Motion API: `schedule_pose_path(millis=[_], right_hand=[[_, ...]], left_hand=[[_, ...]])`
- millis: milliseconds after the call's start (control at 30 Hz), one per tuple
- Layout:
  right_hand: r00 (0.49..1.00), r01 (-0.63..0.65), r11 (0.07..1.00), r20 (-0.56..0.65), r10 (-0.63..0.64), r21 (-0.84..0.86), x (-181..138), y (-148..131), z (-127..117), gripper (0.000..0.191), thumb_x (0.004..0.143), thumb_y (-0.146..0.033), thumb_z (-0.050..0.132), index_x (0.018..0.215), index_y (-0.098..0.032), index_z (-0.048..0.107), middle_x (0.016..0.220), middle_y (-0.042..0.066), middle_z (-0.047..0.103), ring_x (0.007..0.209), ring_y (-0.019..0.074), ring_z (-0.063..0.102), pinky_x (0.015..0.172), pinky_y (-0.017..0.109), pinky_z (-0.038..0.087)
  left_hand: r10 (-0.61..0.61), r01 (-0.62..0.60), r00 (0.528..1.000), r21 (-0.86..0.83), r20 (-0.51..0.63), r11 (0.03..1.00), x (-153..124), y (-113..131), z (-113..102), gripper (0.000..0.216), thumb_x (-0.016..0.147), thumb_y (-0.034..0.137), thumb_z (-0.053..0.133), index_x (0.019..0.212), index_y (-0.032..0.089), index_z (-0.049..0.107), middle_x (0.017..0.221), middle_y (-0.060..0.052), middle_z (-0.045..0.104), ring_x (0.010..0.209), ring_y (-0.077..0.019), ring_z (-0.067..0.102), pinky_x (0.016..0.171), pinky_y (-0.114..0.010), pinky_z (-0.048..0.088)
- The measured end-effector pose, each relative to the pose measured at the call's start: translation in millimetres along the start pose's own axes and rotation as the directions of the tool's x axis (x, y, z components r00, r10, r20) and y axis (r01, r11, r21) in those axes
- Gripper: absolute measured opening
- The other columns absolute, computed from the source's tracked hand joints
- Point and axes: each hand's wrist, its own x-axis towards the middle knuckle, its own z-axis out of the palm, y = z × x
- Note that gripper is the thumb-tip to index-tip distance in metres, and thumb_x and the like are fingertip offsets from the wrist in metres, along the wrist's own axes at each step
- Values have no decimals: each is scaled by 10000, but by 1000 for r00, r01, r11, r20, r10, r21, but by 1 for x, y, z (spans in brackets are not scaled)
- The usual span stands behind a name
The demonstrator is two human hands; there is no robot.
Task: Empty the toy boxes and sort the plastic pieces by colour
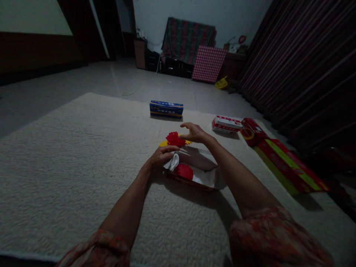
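Observation:
An open cardboard box (204, 187) lies in front of me on the mat, its inside pale. Within it are a red piece with a scalloped edge (184, 172) and a folded white cloth-like item (174, 162) at the left end. My left hand (161, 155) rests against the box's left end, fingers stretched out. Just beyond the box is another red scalloped piece (174, 139), with a yellow piece (163, 143) partly hidden behind it. Above the far side, my right hand (194, 133) has thumb and fingers apart. Its thumb is at the red piece's right edge; contact is unclear.
A blue box (166, 109) stands at the mat's far edge. Farther right are a white-and-red box (227, 124), a red box (252, 131) and a long red-and-green box (289, 163). Dark curtains (303, 55) hang at the right. The cream mat (69, 167) covers the floor.

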Motion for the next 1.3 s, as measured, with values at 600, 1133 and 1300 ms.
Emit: schedule_pose_path(millis=[600, 1133, 1300], right_hand=[[869, -63, 967, 463, 176, -248, -125, -31, 24, 459, 944, -465, 524, 1142, -85, 689, 1110, 188, 729, 920, 250, 677, 715, 296, 457], [804, -359, 932, 522, 285, 44, -113, -30, 41, 236, 785, -387, 684, 790, -151, 692, 730, 25, 644, 597, 126, 502, 525, 257, 352], [779, -453, 855, 579, 242, 253, -116, -32, 44, 83, 778, -228, 642, 780, -153, 676, 682, -7, 621, 579, 95, 479, 519, 220, 353]], left_hand=[[-9, 10, 1000, 58, -10, 998, -2, 2, 3, 400, 738, 330, 677, 1101, 191, 771, 1200, -98, 741, 1161, -294, 638, 1053, -449, 441], [-16, 16, 1000, 48, -12, 999, -1, -2, 3, 442, 735, 384, 696, 1118, 174, 764, 1234, -112, 728, 1189, -309, 629, 1068, -452, 432], [-37, 38, 999, 50, -12, 998, -1, -1, 4, 462, 729, 400, 699, 1117, 156, 759, 1195, -126, 734, 1138, -306, 642, 1009, -443, 472]])
